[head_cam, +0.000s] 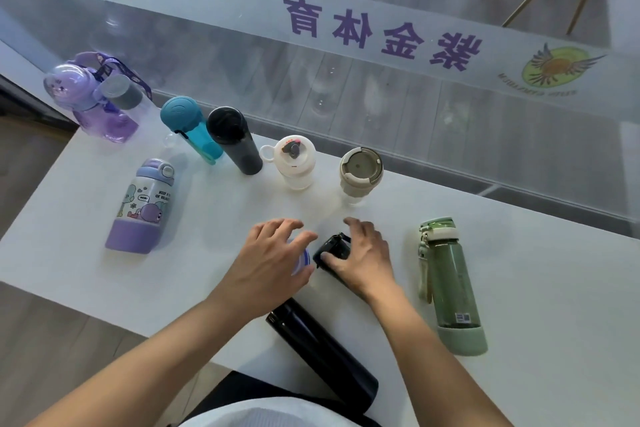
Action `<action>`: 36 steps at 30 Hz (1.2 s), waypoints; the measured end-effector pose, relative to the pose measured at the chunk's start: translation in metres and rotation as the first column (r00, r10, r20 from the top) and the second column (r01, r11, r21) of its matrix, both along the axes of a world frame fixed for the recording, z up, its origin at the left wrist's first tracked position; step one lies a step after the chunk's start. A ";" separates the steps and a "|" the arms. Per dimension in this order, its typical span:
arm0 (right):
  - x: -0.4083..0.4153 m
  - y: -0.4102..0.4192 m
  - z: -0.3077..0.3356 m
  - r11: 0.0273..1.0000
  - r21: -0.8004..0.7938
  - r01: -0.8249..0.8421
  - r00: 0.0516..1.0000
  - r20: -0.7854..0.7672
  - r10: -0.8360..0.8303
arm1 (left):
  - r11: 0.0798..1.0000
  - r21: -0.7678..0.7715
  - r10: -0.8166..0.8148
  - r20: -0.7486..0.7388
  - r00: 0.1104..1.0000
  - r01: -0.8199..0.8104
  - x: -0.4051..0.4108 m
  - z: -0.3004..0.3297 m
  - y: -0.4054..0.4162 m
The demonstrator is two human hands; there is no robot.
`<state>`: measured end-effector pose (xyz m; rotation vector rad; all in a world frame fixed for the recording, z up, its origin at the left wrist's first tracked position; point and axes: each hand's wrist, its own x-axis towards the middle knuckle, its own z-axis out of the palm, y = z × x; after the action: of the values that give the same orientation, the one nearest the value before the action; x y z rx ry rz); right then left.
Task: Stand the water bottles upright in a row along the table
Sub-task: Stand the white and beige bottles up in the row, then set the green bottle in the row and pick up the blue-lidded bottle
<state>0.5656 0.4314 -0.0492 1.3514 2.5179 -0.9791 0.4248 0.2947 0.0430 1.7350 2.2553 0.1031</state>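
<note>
Head view. The left hand (273, 260) is spreading relaxed fingers over a bottle (300, 262) almost wholly hidden beneath its palm; only a pale blue-white edge is showing, so whether it is being gripped cannot be told. The right hand (360, 260) is curling round the cap of a black bottle (332, 250), whose body is hidden under the wrist, probably to tip it upright. Beyond the fingertips, upright bottles (294, 163) are forming the row along the white table (536, 253). A green bottle (450, 288) is lying outside the right fingers, a purple cartoon bottle (142, 208) outside the left, a dark flask (322, 350) between the forearms.
</note>
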 end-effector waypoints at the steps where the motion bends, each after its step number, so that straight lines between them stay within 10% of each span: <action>1: -0.008 -0.005 -0.002 0.997 0.010 -0.070 0.994 0.087 0.069 | 1.000 -0.013 0.012 0.013 1.000 -0.012 -0.001 -0.001 -0.009; 8: -0.032 -0.013 0.003 0.979 0.003 -0.205 0.910 0.368 0.190 | 1.000 0.007 0.021 0.188 0.982 -0.023 0.000 -0.012 -0.025; 21: 0.046 0.049 0.097 0.915 0.093 0.393 0.903 -0.228 -0.364 | 0.997 0.078 -0.018 0.304 0.953 -0.006 0.007 -0.018 0.005; 36: 0.047 0.112 0.077 0.925 0.073 0.373 0.884 -0.332 -0.330 | 0.981 0.105 0.125 0.297 0.947 -0.162 0.042 -0.021 0.032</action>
<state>0.6122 0.5432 0.0274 1.8837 2.6569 -1.1914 0.4667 0.3263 0.0219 1.4964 2.1917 0.5103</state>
